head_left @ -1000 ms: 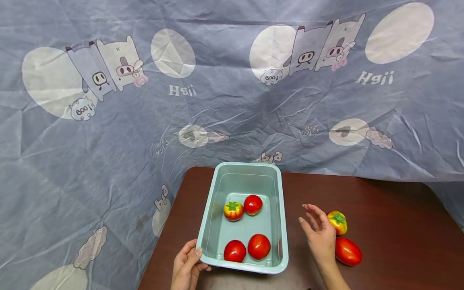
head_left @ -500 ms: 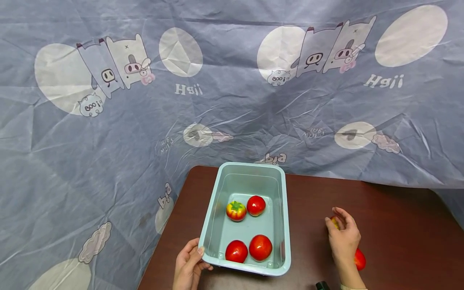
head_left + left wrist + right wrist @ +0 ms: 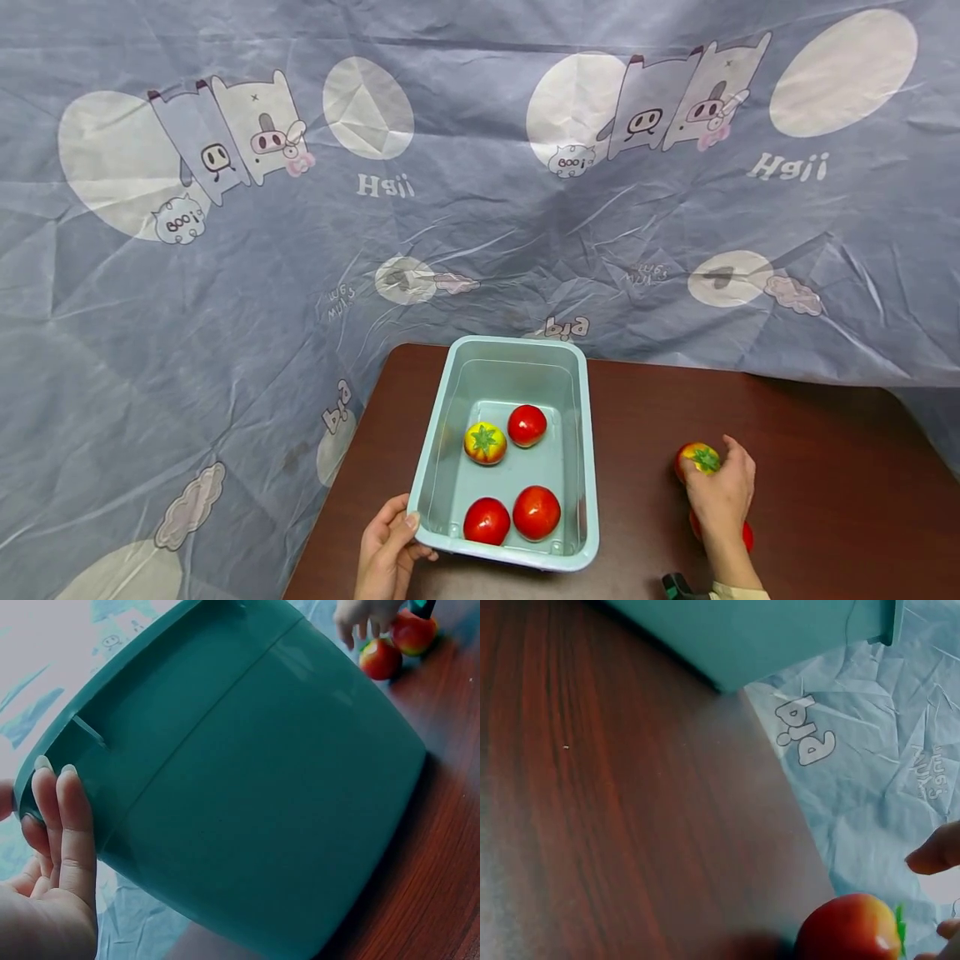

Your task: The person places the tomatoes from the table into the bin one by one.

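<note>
My left hand [image 3: 385,550] grips the near left corner of a pale green plastic bin [image 3: 589,500], thumb over the rim and fingers below it. Inside the bin are a yellow-and-red tomato [image 3: 485,443] with a green leafy top and several plain red tomatoes [image 3: 537,512]. Over on the right, my right hand [image 3: 725,492] is at another leafy-topped tomato [image 3: 684,458], its thumb overlapping it in the head view. In the right wrist view that tomato [image 3: 847,930] shows a gap from the spread fingers [image 3: 937,851]. A longer red tomato [image 3: 747,537] lies partly hidden beneath the right hand.
A dark brown wooden table [image 3: 630,417] carries everything. Behind and to the left hangs a creased grey-blue cloth [image 3: 480,208] with cartoon prints. A small black object [image 3: 675,586] shows by the right wrist at the front edge.
My right hand has moved right from beside the bin to the loose leafy-topped tomato, which has turned slightly. My left hand keeps its grip on the bin's corner.
</note>
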A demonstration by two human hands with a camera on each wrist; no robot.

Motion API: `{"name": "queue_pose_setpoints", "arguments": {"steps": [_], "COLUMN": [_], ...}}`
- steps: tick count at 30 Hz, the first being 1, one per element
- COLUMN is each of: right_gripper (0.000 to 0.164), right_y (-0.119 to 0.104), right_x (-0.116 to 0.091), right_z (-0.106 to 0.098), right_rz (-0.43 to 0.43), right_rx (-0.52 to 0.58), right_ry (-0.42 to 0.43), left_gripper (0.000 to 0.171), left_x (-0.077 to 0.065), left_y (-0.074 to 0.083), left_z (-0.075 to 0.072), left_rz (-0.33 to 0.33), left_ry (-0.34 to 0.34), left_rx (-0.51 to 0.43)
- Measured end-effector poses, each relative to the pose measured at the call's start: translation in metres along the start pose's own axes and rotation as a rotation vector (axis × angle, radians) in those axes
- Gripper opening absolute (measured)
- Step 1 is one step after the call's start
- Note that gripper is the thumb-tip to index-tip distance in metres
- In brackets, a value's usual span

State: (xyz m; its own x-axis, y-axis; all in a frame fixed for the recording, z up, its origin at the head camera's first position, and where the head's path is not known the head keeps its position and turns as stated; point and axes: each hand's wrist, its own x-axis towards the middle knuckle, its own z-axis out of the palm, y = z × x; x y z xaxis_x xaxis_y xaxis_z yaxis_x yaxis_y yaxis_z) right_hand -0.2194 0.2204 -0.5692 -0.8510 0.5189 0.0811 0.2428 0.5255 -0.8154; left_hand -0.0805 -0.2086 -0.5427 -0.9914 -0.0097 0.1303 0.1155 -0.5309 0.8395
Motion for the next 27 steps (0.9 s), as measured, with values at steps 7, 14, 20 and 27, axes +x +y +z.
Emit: {"name": "queue_pose_setpoints", "arguments": {"steps": [7, 14, 20, 27], "right_gripper": [0.097, 0.090, 0.089, 0.081], "right_y": [0.002, 0.012, 0.017, 0.015], "right_x": [0.011, 0.011, 0.008, 0.009], "right_z": [0.002, 0.006, 0.008, 0.007], "right_rz": [0.012, -0.097, -0.146, -0.165], "right_rx": [-0.222, -0.363, -0.402, -0.351], "right_ry": [-0.190, -0.188, -0.210, -0.194], "left_gripper": [0.023, 0.022, 0.021, 0.021], "left_x": [-0.001, 0.000, 0.000, 0.000], "left_y": [0.000, -0.001, 0.001, 0.001], "left_z": [0.000, 0.000, 0.003, 0.003], "left_rz": [-0.008, -0.016, -0.030, -0.035], "left_ry": [0.002, 0.032, 0.062, 0.078], "left_rx": [-0.007, 0.019, 0.045, 0.055]}}
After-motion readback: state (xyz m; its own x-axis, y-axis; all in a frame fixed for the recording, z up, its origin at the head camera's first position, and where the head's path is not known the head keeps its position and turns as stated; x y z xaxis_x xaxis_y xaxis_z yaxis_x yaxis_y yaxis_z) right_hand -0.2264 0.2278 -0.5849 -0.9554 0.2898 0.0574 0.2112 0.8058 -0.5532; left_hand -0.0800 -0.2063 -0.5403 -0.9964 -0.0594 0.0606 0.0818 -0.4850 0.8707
